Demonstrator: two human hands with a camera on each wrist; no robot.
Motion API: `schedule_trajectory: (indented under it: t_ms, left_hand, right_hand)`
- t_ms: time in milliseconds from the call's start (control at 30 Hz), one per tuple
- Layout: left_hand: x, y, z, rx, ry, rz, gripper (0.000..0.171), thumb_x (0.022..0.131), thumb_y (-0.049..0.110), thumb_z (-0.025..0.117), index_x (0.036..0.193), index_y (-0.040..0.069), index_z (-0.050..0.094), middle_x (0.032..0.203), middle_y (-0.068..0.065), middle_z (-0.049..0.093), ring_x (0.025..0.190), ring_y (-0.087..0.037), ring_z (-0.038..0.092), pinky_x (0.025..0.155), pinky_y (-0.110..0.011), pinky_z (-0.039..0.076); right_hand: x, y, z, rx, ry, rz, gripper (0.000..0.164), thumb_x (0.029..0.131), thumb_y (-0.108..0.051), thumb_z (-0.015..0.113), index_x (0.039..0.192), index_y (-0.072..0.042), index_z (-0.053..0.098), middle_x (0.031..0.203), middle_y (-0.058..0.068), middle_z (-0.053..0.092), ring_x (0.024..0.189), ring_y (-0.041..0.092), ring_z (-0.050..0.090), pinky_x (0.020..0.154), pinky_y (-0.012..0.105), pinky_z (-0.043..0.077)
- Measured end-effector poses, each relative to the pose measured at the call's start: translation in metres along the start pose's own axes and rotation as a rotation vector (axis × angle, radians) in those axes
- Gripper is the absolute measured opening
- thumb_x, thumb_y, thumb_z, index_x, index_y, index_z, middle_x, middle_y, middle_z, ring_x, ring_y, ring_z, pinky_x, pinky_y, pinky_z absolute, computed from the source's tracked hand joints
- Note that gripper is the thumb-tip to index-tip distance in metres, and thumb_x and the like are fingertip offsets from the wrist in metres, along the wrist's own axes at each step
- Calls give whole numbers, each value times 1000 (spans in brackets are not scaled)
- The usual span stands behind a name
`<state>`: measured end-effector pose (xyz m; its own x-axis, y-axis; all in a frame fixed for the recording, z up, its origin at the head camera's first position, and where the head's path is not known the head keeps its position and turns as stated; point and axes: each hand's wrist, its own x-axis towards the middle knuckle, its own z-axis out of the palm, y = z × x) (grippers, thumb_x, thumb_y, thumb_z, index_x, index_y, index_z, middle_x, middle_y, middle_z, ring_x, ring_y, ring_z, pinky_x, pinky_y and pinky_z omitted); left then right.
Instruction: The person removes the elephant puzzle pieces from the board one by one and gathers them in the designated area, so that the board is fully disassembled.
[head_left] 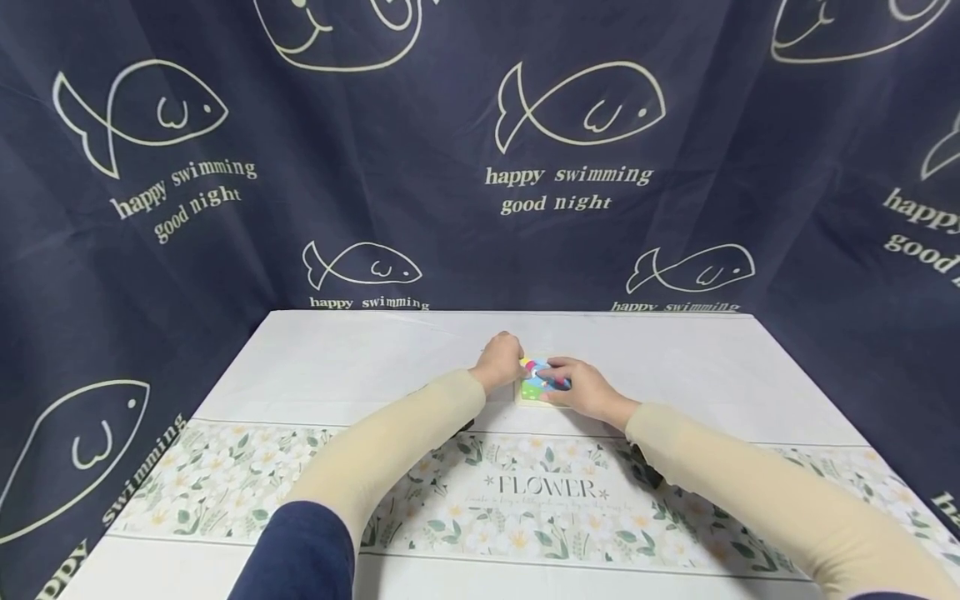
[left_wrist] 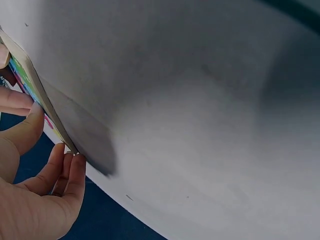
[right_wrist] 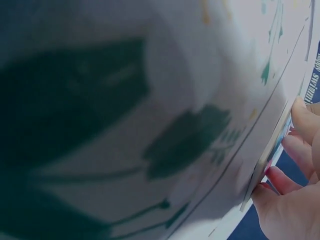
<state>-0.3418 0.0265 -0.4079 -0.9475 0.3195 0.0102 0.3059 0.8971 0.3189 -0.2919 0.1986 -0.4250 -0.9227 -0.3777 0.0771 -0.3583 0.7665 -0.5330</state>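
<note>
A small wooden picture puzzle [head_left: 531, 392], with a bright blue, green, yellow and pink face and a pale rim, lies on the table beneath both hands. My left hand [head_left: 500, 363] holds its left side, thumb on the picture and the other fingers around the far corner, as the left wrist view shows. From the right, my right hand [head_left: 588, 390] reaches over the puzzle, fingertips on its face and thumb at the near edge. In the right wrist view the puzzle's pale edge [right_wrist: 268, 156] shows between thumb and fingers. The hands hide much of the picture.
The white table [head_left: 360, 358] carries a floral band [head_left: 540, 521] printed with FLOWER, on the near side of the puzzle. Behind and at both sides hangs a dark blue curtain [head_left: 450, 208] with fish drawings.
</note>
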Motion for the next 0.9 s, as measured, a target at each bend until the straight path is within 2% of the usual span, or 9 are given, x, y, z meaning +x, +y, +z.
schedule_trajectory:
  t_ms: [333,533,733,900]
  left_hand:
    - [0,1,-1,-54,-7,-25,34,79,20,80,106,1,71,107,-8,65,105,-22,59,97,-29,48]
    - [1,2,0,-73,-8,-43,34,80,18,80,108,1,70,110,-7,65,108,-22,58,98,-29,47]
    - [-1,3,-1,-135,-9,-52,32,79,13,80,105,0,68,109,-8,66,105,-22,61,95,-30,50]
    - [-2,3,-1,-183,-10,-44,40,79,10,79,113,0,61,104,-8,65,99,-20,62,91,-28,52]
  right_hand:
    - [-1,0,0,11,13,42,59,86,-22,73,134,5,52,145,21,46,136,42,38,113,53,31]
    - [-1,0,0,-9,8,15,58,86,-21,73,133,6,53,145,21,47,136,42,39,113,52,32]
    - [-1,1,0,-7,8,7,56,86,-20,73,132,5,54,144,21,47,136,42,39,112,52,33]
    - [0,0,0,-11,-1,22,55,87,-21,73,133,3,54,145,21,46,136,42,38,112,52,33]
